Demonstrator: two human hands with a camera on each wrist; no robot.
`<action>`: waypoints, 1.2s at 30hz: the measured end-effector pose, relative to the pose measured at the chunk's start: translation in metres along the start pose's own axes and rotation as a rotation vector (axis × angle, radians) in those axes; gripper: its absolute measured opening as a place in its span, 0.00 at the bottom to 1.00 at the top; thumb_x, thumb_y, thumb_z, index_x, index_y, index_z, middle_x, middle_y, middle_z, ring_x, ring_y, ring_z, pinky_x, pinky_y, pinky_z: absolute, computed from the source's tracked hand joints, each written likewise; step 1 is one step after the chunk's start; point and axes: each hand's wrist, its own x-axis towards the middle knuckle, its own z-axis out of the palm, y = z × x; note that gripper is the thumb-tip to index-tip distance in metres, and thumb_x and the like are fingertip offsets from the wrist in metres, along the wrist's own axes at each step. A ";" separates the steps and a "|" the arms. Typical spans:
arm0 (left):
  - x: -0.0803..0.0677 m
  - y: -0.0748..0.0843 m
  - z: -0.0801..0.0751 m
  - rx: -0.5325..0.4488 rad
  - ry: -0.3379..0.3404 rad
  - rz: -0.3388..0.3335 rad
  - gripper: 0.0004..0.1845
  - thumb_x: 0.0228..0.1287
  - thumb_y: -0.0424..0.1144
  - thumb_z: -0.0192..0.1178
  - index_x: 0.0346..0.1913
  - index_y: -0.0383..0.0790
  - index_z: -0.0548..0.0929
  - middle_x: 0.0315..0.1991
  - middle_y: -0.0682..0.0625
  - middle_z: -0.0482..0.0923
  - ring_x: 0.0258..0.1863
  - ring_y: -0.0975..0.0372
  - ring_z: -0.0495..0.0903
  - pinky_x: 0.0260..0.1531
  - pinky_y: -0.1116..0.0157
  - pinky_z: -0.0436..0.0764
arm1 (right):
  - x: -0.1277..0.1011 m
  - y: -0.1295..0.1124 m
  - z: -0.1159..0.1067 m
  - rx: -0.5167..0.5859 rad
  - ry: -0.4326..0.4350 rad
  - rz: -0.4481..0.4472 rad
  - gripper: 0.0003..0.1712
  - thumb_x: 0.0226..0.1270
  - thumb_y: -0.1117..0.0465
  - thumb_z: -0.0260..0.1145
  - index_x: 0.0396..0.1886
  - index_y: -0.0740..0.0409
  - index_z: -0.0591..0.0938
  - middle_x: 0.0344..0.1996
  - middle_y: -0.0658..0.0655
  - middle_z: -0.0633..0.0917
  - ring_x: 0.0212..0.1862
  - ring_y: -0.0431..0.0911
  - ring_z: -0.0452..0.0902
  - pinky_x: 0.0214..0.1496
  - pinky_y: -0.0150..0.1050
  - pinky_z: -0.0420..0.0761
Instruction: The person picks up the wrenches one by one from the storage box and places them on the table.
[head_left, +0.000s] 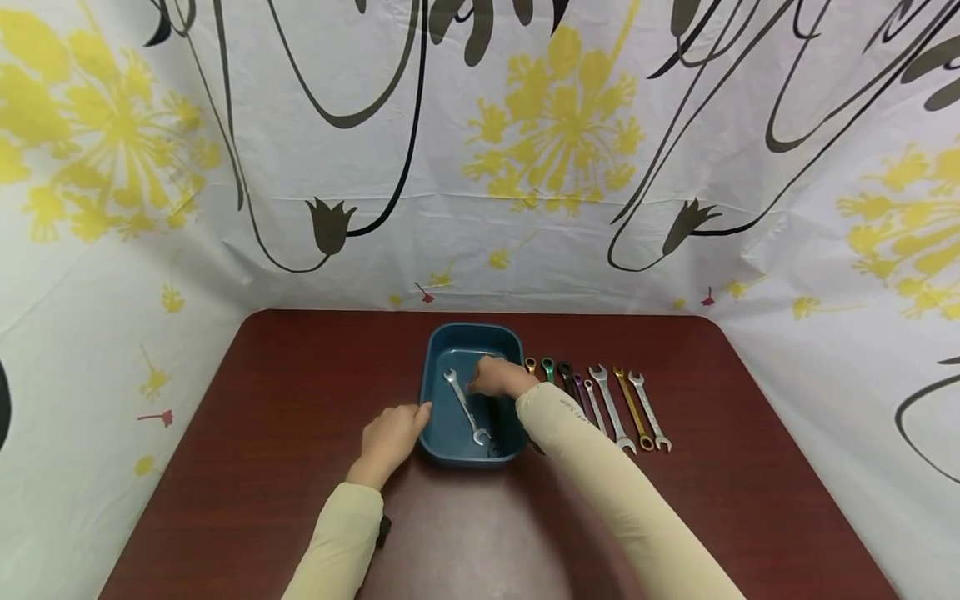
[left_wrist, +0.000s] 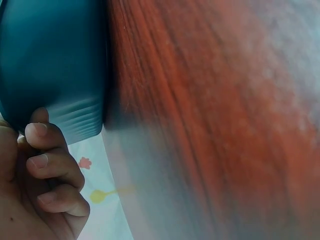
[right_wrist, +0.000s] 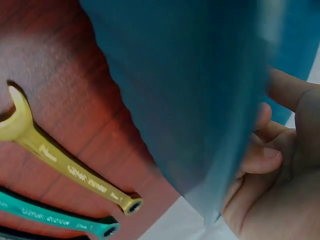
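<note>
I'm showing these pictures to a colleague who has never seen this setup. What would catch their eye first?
Most likely the blue bin at the middle of the dark red table, with a silver wrench lying inside it. The right hand reaches into the bin while the left hand rests against its near left corner. Just right of the bin lies a neat row of coloured wrenches.

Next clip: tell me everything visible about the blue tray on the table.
The blue tray is a deep rectangular bin with rounded corners, plastic by its look, upright on the dark red table. One silver wrench lies diagonally inside. The left hand touches its near-left corner; the right hand reaches in over its right wall. A row of coloured wrenches lies just right of it.
</note>
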 end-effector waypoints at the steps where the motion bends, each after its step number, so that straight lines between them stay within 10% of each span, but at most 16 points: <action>1: 0.000 0.000 0.000 0.003 0.000 -0.001 0.24 0.74 0.53 0.46 0.18 0.47 0.69 0.15 0.52 0.62 0.16 0.60 0.64 0.19 0.62 0.61 | -0.001 -0.001 0.002 -0.005 0.002 0.007 0.15 0.70 0.53 0.61 0.31 0.60 0.84 0.18 0.49 0.74 0.23 0.42 0.70 0.27 0.35 0.69; 13: 0.000 0.000 -0.002 -0.021 0.023 -0.008 0.25 0.74 0.53 0.47 0.17 0.47 0.68 0.14 0.52 0.61 0.15 0.61 0.63 0.18 0.62 0.60 | 0.001 -0.007 0.019 -0.057 0.029 0.059 0.24 0.66 0.46 0.64 0.13 0.51 0.74 0.11 0.47 0.67 0.20 0.42 0.66 0.28 0.38 0.65; 36: -0.001 -0.001 0.000 -0.033 0.016 -0.019 0.26 0.74 0.54 0.46 0.16 0.48 0.66 0.14 0.53 0.60 0.14 0.61 0.62 0.18 0.63 0.60 | 0.003 -0.009 0.033 -0.019 0.090 0.106 0.19 0.61 0.50 0.70 0.17 0.56 0.80 0.13 0.49 0.71 0.22 0.45 0.72 0.28 0.38 0.68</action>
